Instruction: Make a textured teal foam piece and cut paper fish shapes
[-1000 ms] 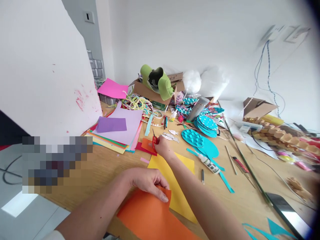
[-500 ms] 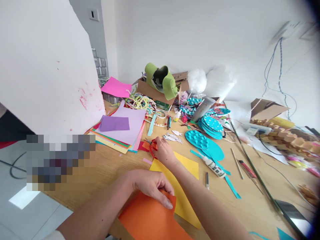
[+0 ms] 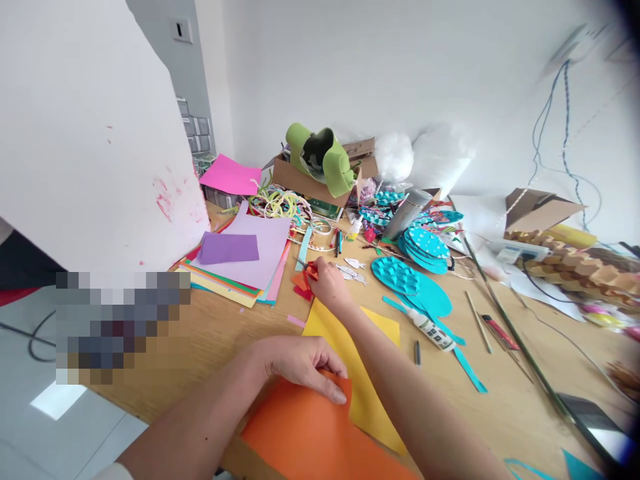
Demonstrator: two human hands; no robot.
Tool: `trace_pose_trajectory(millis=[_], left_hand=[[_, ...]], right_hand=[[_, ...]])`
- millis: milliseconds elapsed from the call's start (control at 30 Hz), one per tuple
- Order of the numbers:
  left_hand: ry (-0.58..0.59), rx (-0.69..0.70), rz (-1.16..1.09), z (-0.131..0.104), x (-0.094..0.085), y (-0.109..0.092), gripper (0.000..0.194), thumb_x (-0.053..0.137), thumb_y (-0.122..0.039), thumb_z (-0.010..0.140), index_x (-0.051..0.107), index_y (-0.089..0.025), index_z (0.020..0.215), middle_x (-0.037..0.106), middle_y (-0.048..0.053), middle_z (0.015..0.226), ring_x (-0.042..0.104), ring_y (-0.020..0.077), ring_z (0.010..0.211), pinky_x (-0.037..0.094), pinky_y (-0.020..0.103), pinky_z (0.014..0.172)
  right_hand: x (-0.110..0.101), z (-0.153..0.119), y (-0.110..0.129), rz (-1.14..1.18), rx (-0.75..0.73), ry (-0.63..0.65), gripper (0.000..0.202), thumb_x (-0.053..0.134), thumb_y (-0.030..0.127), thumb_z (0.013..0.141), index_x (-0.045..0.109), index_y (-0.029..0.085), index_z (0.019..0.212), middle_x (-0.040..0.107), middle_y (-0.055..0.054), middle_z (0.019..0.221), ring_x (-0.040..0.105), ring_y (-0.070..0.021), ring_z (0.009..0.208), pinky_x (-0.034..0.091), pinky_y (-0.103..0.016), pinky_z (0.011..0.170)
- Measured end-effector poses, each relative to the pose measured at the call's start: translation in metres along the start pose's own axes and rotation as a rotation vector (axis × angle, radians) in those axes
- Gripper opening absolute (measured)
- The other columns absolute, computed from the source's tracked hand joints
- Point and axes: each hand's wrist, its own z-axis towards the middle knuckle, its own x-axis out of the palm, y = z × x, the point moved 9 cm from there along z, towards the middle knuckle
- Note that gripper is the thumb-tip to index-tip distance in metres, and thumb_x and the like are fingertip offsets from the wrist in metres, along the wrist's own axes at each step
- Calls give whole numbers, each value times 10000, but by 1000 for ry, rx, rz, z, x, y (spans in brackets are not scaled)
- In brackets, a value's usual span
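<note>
Near the bottom middle, my left hand [image 3: 310, 367] pinches the top edge of an orange sheet [image 3: 305, 427], thumb on top. The sheet hangs over the table's front edge. My right hand [image 3: 327, 283] is stretched farther forward, fingers closed on red-handled scissors [image 3: 311, 271], mostly covered by the hand. Small red and orange paper scraps [image 3: 301, 285] lie just left of it. Under my right forearm rests a yellow sheet [image 3: 385, 327]. White fish-shaped cut-outs [image 3: 355, 263] lie right of my right hand.
Left stands a stack of coloured paper [image 3: 270, 233] beside a large white board [image 3: 100, 133]. Right are turquoise ovals [image 3: 430, 293], a glue bottle [image 3: 433, 331], a pen [image 3: 417, 353] and a red cutter [image 3: 500, 331]. Behind is a cardboard box [image 3: 300, 179].
My right hand has shifted slightly up, and the scissors show less beneath it. The red and orange scraps lie differently. My left hand still holds the orange sheet, which has moved slightly.
</note>
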Motion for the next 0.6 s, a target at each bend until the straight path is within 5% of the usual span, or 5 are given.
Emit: trace_pose_trajectory(millis=[167, 333, 467, 600], left_hand=[[-313, -3, -157, -9, -32, -8, 369, 745, -501, 699, 654, -145, 729, 549, -34, 651, 467, 84, 574, 356, 203, 568], [-391, -25, -290, -14, -43, 0, 339, 764, -440, 689, 689, -144, 836, 648, 15, 782, 565, 121, 652, 414, 237, 638], [-332, -9, -221, -17, -43, -1, 336, 745, -450, 713, 695, -150, 855, 642, 12, 769, 552, 119, 643, 408, 228, 626], [-178, -5, -42, -18, -28, -12, 364, 737, -492, 712, 696, -139, 786, 588, -8, 662, 462, 98, 568, 328, 212, 537]], right_hand=[[-34, -15, -51, 455, 188, -26, 330, 662, 487, 769, 541, 184, 820, 684, -66, 747, 609, -177, 644, 413, -256, 540], [-44, -48, -88, 826, 290, 58, 434, 742, 547, 647, 528, 191, 770, 690, -64, 739, 607, -157, 612, 453, -255, 514], [-45, -82, -101, 471, 273, 87, 293, 739, 417, 674, 535, 208, 699, 641, -26, 628, 584, -173, 562, 403, -275, 499], [-28, -115, -86, 27, 144, 218, 144, 708, 184, 667, 570, 224, 649, 652, -59, 685, 606, -227, 645, 388, -319, 560]])
